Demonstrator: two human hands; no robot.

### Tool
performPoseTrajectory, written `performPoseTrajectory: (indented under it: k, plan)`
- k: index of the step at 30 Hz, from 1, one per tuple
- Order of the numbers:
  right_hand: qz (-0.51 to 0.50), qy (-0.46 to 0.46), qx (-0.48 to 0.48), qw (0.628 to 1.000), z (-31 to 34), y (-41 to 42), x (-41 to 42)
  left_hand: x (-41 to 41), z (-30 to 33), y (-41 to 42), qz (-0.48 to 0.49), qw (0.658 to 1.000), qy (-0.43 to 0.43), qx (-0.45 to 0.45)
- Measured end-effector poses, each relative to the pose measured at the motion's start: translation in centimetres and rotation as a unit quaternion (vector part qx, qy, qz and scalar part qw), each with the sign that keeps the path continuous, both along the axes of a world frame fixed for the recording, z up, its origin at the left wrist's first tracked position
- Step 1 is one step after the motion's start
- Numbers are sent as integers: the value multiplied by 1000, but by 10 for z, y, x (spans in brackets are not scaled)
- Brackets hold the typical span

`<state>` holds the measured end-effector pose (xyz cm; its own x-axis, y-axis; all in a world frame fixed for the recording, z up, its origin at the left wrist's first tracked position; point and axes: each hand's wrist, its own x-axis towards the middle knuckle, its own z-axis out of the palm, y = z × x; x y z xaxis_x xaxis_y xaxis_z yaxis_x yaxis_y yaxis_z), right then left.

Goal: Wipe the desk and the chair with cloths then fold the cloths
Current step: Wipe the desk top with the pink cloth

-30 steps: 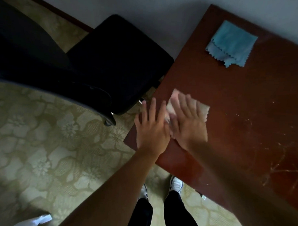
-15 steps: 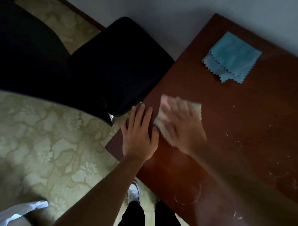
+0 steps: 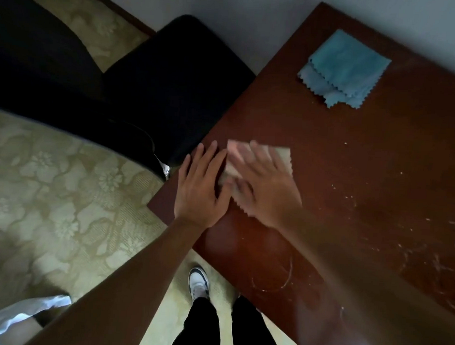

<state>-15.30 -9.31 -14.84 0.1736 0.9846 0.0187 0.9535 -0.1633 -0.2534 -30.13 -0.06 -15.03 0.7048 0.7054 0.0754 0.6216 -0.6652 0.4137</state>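
A pale pink cloth (image 3: 282, 156) lies flat near the left corner of the dark red-brown desk (image 3: 351, 177). My right hand (image 3: 267, 192) presses on it with straight, spread fingers and is blurred by motion. My left hand (image 3: 199, 189) rests flat on the bare desk just left of the cloth, fingers straight, its thumb side close to the right hand. A folded blue cloth (image 3: 345, 70) with zigzag edges lies at the far side of the desk. The black chair (image 3: 173, 78) stands to the left of the desk.
Crumbs and pale scratch marks (image 3: 426, 249) cover the desk's right part, and a faint ring mark (image 3: 274, 278) shows near its front edge. A patterned floor (image 3: 63, 204) spreads on the left. My legs and a white shoe (image 3: 198, 283) are below. White fabric (image 3: 19, 314) lies at bottom left.
Both hands and the pink cloth stay near the desk's left corner while the right hand keeps moving over the cloth. The camera view has shifted, showing more of the desk's front edge.
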Motion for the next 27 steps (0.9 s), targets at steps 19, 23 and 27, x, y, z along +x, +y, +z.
performPoseTrajectory:
  k: [19, 23, 27]
  plan:
    - [-15, 51, 33, 998, 5, -156, 99, 64, -1, -42, -167, 982, 64, 60]
    - [-211, 25, 25, 977, 3, -102, 166, 64, -2, -41, -163, 984, 48, 53]
    - [-120, 39, 65, 990, -7, -125, 80, 63, -3, -41, -165, 983, 48, 60]
